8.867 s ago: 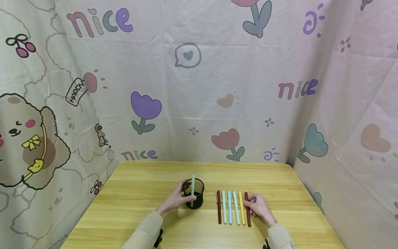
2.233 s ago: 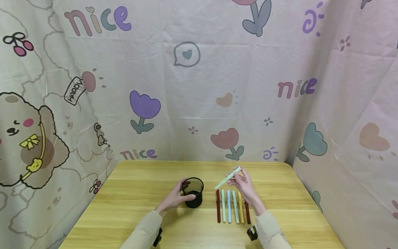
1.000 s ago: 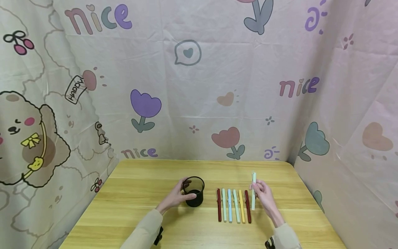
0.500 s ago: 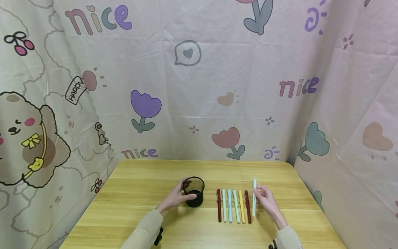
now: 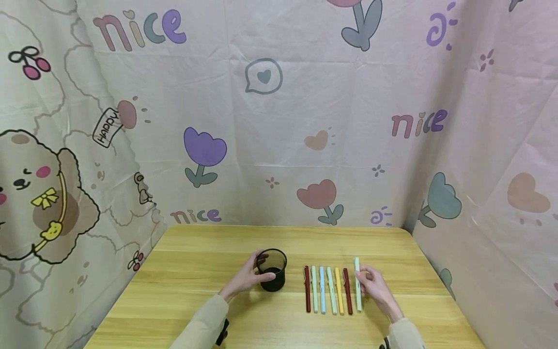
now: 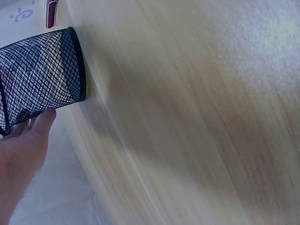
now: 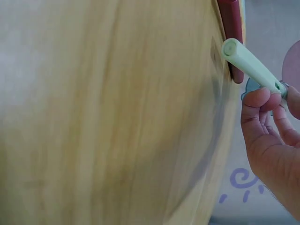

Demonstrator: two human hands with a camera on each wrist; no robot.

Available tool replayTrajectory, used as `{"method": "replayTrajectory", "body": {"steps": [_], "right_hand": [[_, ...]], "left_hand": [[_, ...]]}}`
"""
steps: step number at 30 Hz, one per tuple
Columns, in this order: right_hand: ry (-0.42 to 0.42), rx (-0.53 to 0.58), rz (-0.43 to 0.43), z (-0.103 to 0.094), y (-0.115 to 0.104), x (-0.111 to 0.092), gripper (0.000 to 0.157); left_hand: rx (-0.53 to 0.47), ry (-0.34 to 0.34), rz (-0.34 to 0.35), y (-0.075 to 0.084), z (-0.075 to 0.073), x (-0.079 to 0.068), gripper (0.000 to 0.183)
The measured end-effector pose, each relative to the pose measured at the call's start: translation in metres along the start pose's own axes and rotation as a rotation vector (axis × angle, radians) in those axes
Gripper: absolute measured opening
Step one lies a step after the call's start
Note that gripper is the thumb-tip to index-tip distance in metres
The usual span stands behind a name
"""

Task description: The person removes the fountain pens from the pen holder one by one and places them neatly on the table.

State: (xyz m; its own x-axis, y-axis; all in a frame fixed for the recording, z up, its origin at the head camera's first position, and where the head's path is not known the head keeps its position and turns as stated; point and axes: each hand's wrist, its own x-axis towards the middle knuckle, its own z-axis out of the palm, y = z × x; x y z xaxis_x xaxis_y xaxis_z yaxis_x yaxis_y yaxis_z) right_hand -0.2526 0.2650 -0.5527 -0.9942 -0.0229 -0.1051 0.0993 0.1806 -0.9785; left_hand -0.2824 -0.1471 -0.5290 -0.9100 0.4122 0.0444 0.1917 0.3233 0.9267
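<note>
My left hand [image 5: 246,279] grips a black mesh pen holder [image 5: 274,282] that stands upright left of the pens. Thumb and fingers lie around its side, and no pen shows inside. In the left wrist view the mesh holder [image 6: 40,70] appears sideways above the hand [image 6: 23,150]. With my right hand [image 5: 376,287] I pinch a pale green pen [image 5: 358,293] near its upper end, beside the right end of a row of pens. In the right wrist view the green pen [image 7: 253,65] points over the table, close to a dark red pen [image 7: 232,28].
The row runs from a dark red pen [image 5: 307,293] through pale green, light blue [image 5: 322,293], pale green and yellow [image 5: 339,293] to another dark red pen [image 5: 348,293]. All lie parallel on the wooden table [image 5: 209,242]. A patterned cloth [image 5: 261,145] hangs behind and at both sides.
The pale green pen came out of the holder, was turned in the right hand, carried right past the row and lowered beside the last dark red pen. The left hand stayed on the holder.
</note>
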Motion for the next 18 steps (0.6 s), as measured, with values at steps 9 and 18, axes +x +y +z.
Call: {"method": "replayTrajectory", "body": {"steps": [9, 18], "right_hand": [[-0.044, -0.012, -0.011, -0.0016, 0.0033, 0.0022, 0.027], [-0.059, -0.05, 0.023, -0.0026, 0.0041, 0.0033, 0.021]], "left_hand": [[-0.008, 0.003, -0.003, 0.0002, 0.0002, -0.0001, 0.093], [-0.012, -0.009, 0.007, 0.0003, -0.0006, 0.0002, 0.092]]}}
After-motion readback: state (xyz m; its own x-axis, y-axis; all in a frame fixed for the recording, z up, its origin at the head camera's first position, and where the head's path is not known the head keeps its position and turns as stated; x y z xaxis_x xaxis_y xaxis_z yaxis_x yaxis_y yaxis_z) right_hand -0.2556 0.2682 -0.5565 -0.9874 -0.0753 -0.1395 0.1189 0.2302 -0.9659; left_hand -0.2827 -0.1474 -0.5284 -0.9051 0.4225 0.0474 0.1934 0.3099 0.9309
